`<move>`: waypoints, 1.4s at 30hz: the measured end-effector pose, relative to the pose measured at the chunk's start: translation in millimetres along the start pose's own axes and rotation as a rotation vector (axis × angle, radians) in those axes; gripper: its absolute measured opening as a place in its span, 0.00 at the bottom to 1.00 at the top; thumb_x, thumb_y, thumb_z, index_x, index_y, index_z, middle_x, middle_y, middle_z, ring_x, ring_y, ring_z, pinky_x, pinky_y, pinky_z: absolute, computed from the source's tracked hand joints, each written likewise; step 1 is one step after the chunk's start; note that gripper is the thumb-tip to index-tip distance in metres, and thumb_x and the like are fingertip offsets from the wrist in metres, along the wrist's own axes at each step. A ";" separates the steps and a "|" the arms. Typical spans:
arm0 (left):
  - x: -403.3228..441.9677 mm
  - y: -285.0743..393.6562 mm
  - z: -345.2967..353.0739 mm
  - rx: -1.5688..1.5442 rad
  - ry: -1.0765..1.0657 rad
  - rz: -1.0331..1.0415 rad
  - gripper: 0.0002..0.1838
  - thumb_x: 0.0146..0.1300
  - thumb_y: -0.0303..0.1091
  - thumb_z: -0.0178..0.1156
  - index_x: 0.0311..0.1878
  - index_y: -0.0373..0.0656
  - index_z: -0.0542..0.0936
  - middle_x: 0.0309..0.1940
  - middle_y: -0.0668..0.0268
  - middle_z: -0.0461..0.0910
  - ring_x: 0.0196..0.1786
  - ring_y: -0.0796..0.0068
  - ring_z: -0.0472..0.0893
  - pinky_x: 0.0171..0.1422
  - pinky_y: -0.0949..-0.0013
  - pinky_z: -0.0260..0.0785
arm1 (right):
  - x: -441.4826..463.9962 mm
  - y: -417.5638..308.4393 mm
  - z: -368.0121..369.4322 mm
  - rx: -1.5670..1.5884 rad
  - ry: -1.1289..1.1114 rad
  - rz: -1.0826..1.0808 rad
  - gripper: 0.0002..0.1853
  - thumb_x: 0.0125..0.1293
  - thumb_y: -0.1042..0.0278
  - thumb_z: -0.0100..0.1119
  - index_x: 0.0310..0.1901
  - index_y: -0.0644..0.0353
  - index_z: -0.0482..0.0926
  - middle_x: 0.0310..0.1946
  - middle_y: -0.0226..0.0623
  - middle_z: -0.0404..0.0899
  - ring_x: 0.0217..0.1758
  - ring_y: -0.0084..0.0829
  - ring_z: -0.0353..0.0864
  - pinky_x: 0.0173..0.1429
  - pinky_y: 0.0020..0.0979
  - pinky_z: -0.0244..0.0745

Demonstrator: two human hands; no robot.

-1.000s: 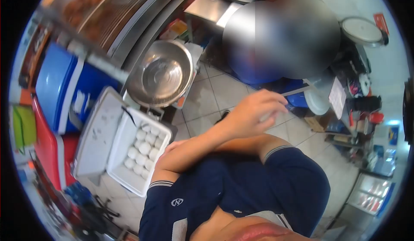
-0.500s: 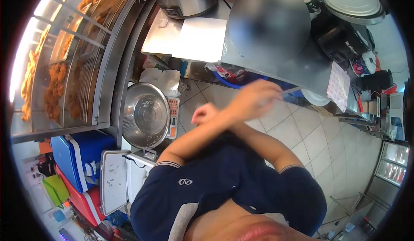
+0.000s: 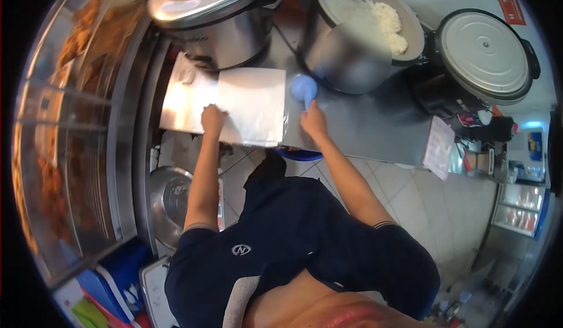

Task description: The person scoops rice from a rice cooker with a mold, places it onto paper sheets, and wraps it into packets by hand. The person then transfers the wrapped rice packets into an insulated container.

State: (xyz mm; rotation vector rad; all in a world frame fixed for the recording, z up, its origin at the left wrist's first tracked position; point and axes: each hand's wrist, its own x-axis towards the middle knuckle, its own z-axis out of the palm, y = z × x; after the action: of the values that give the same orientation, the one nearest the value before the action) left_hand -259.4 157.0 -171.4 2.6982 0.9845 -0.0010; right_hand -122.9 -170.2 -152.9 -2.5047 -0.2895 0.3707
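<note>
My right hand (image 3: pixel 315 120) is closed round the handle of a blue scoop (image 3: pixel 304 87). The scoop's round bowl is over the steel counter (image 3: pixel 375 122), just right of the paper. My left hand (image 3: pixel 213 118), fingers closed, is at the left edge of a stack of white paper sheets (image 3: pixel 252 102) and seems to pinch a sheet there. A second, glossier stack of paper (image 3: pixel 182 96) lies to its left. Beyond the scoop stands an open rice cooker (image 3: pixel 410 20) with white rice (image 3: pixel 384 23) heaped inside.
A closed steel cooker (image 3: pixel 217 34) stands behind the paper, and a dark cooker with a pale lid (image 3: pixel 484 46) at right. A glass case of fried food (image 3: pixel 70 134) borders the left side. Below the counter are a metal bowl (image 3: pixel 170 202) and tiled floor (image 3: pixel 404 193).
My forearms were crossed below the counter and are now uncrossed, reaching forward over it. The blue scoop now shows in my right hand. The view has shifted closer to the counter and cookers.
</note>
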 end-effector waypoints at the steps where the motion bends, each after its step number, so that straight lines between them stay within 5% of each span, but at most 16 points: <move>1: 3.7 -6.8 2.7 -0.019 -0.031 0.032 0.23 0.52 0.44 0.78 0.42 0.34 0.84 0.39 0.47 0.85 0.44 0.45 0.85 0.52 0.50 0.79 | -2.5 2.7 -1.4 0.002 0.023 -0.047 0.25 0.64 0.66 0.61 0.58 0.69 0.68 0.42 0.64 0.83 0.47 0.64 0.83 0.52 0.56 0.78; 5: -7.7 15.7 -13.7 -0.323 -0.072 -0.019 0.21 0.46 0.38 0.82 0.35 0.33 0.84 0.32 0.49 0.86 0.37 0.49 0.87 0.46 0.54 0.79 | -31.7 2.1 -35.3 0.116 0.007 -0.094 0.20 0.68 0.66 0.59 0.57 0.68 0.69 0.40 0.63 0.83 0.45 0.63 0.84 0.49 0.54 0.78; 7: -11.9 33.2 -18.1 -0.353 -0.092 -0.008 0.21 0.45 0.37 0.82 0.36 0.33 0.84 0.31 0.50 0.86 0.36 0.49 0.87 0.45 0.54 0.79 | -54.6 -50.0 -96.8 0.492 -0.131 -0.095 0.18 0.70 0.67 0.59 0.57 0.66 0.71 0.40 0.59 0.83 0.45 0.61 0.85 0.48 0.51 0.78; 9: -11.7 46.4 -19.9 -0.432 -0.126 -0.055 0.18 0.50 0.36 0.79 0.38 0.34 0.84 0.33 0.53 0.86 0.37 0.52 0.87 0.46 0.56 0.79 | -57.5 -66.3 -140.1 0.408 0.055 -0.206 0.17 0.71 0.70 0.59 0.59 0.63 0.73 0.40 0.54 0.84 0.45 0.58 0.85 0.48 0.47 0.78; 12: -9.8 69.1 -43.9 -0.236 -0.204 -0.031 0.16 0.55 0.35 0.76 0.42 0.37 0.84 0.36 0.57 0.86 0.40 0.56 0.86 0.46 0.59 0.78 | -21.2 -96.4 -251.0 0.090 0.360 -0.353 0.17 0.72 0.75 0.57 0.61 0.65 0.76 0.45 0.53 0.84 0.46 0.40 0.86 0.50 0.37 0.77; 14: 2.6 95.4 -61.5 -0.251 -0.192 0.009 0.12 0.60 0.31 0.72 0.46 0.40 0.84 0.40 0.59 0.86 0.41 0.59 0.85 0.46 0.62 0.77 | 23.7 -102.3 -321.3 -0.294 0.401 -0.084 0.12 0.75 0.71 0.53 0.54 0.67 0.76 0.36 0.56 0.83 0.39 0.51 0.86 0.42 0.45 0.76; 15: 11.5 109.6 -64.8 -0.464 -0.106 0.133 0.12 0.61 0.29 0.70 0.47 0.40 0.84 0.41 0.59 0.85 0.41 0.59 0.85 0.46 0.63 0.77 | 51.8 -106.0 -348.1 -0.340 0.467 -0.196 0.11 0.77 0.63 0.51 0.45 0.64 0.74 0.28 0.57 0.82 0.35 0.61 0.83 0.39 0.56 0.73; 17: 31.3 153.5 -83.5 -0.781 -0.005 0.339 0.12 0.63 0.24 0.66 0.50 0.40 0.82 0.46 0.57 0.83 0.45 0.61 0.84 0.48 0.62 0.77 | 114.3 -88.1 -384.7 -0.738 0.431 -0.030 0.12 0.76 0.64 0.51 0.44 0.67 0.74 0.31 0.59 0.84 0.38 0.60 0.86 0.41 0.53 0.80; 21: 79.8 235.4 -120.9 -0.874 -0.025 0.733 0.51 0.47 0.36 0.83 0.74 0.44 0.65 0.75 0.47 0.64 0.75 0.45 0.66 0.75 0.51 0.66 | 204.8 -34.8 -377.6 -0.909 0.350 0.158 0.14 0.72 0.66 0.52 0.47 0.71 0.76 0.38 0.59 0.86 0.46 0.55 0.88 0.50 0.50 0.83; 22: 93.4 253.6 -125.4 -0.889 -0.039 0.732 0.51 0.47 0.36 0.83 0.74 0.44 0.65 0.75 0.47 0.64 0.75 0.45 0.66 0.75 0.51 0.66 | 221.4 -31.3 -370.9 -0.876 0.300 0.227 0.15 0.70 0.67 0.51 0.48 0.72 0.78 0.41 0.59 0.86 0.49 0.53 0.88 0.54 0.49 0.83; 24: 106.0 278.2 -127.4 -0.982 0.043 0.828 0.70 0.33 0.44 0.86 0.80 0.46 0.52 0.81 0.41 0.47 0.81 0.41 0.54 0.82 0.48 0.54 | 237.4 -22.9 -364.4 -0.900 0.099 0.190 0.15 0.69 0.66 0.54 0.46 0.72 0.80 0.42 0.59 0.86 0.48 0.54 0.87 0.53 0.50 0.81; 28: 114.6 305.2 -111.3 -1.011 0.004 0.808 0.78 0.28 0.45 0.87 0.82 0.45 0.44 0.82 0.39 0.38 0.83 0.41 0.50 0.84 0.49 0.50 | 236.3 -37.7 -334.0 -0.640 -0.418 0.167 0.14 0.67 0.64 0.58 0.42 0.69 0.84 0.43 0.58 0.85 0.48 0.56 0.86 0.52 0.49 0.79; 31: 114.9 306.6 -104.2 -1.093 -0.029 0.737 0.82 0.30 0.46 0.87 0.81 0.35 0.37 0.82 0.41 0.38 0.82 0.45 0.53 0.85 0.48 0.48 | 215.1 -76.4 -300.0 -0.664 -0.452 0.079 0.15 0.69 0.62 0.58 0.45 0.67 0.83 0.41 0.57 0.85 0.46 0.56 0.85 0.51 0.48 0.78; 42: 111.0 303.3 -100.2 -1.045 -0.093 0.638 0.81 0.33 0.53 0.84 0.81 0.40 0.34 0.82 0.48 0.36 0.80 0.43 0.59 0.83 0.47 0.54 | 201.2 -77.4 -310.5 -0.568 -0.430 0.118 0.15 0.76 0.62 0.53 0.45 0.70 0.78 0.34 0.57 0.82 0.40 0.55 0.83 0.46 0.49 0.76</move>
State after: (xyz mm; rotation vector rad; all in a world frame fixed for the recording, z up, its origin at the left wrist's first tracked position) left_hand 8.8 29.8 -9.3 1.8610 -0.0157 0.3879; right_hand 157.1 -211.6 97.6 -2.9813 -0.4690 0.9998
